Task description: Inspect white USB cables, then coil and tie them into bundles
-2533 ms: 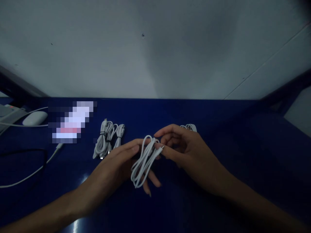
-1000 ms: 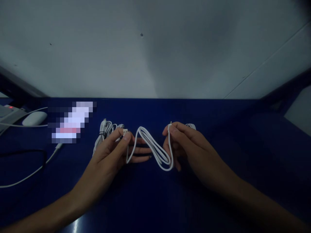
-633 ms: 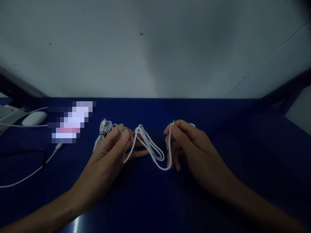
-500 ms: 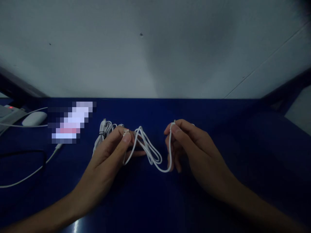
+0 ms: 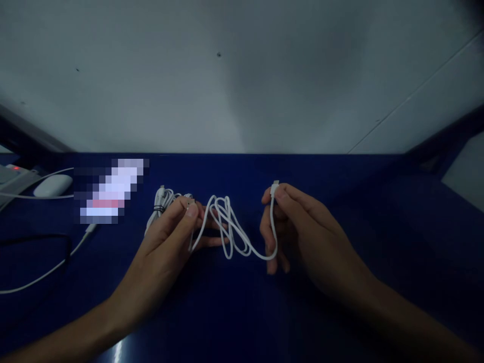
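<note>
Head view: the left hand and right hand each pinch one end of a white USB cable, looped between them above the counter. The left hand partly hides cable bundles; pixelation obscures a bright object.

White cable, left hand to right hand

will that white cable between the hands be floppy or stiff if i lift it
The white cable is probably floppy, as it sags between the left hand and right hand. It seems light: it is thin, and each hand only pinches an end. Its loops may tangle, since they cross loosely.
</note>
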Demonstrator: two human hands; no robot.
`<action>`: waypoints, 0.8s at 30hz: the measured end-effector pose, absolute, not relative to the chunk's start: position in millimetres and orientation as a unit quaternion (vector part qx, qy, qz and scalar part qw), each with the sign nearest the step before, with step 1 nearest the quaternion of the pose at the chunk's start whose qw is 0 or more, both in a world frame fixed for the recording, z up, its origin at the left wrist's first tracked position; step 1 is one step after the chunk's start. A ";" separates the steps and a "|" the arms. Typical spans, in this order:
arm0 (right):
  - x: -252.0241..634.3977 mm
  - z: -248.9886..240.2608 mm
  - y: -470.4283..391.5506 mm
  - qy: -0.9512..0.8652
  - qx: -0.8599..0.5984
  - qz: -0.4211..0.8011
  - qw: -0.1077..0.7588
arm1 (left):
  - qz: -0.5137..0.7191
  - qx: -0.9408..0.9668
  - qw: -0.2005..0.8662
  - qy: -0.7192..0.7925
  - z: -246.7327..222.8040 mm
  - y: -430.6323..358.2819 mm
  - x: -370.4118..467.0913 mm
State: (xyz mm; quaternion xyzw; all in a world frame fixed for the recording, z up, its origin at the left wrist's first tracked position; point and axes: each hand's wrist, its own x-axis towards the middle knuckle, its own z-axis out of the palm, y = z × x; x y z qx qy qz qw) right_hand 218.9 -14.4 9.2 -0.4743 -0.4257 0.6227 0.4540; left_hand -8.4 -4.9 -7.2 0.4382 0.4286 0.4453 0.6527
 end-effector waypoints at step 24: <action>221.7 3.9 -8.8 -0.372 -0.270 0.751 0.474 | 0.448 0.375 0.715 0.384 -15.9 -8.3 -14.0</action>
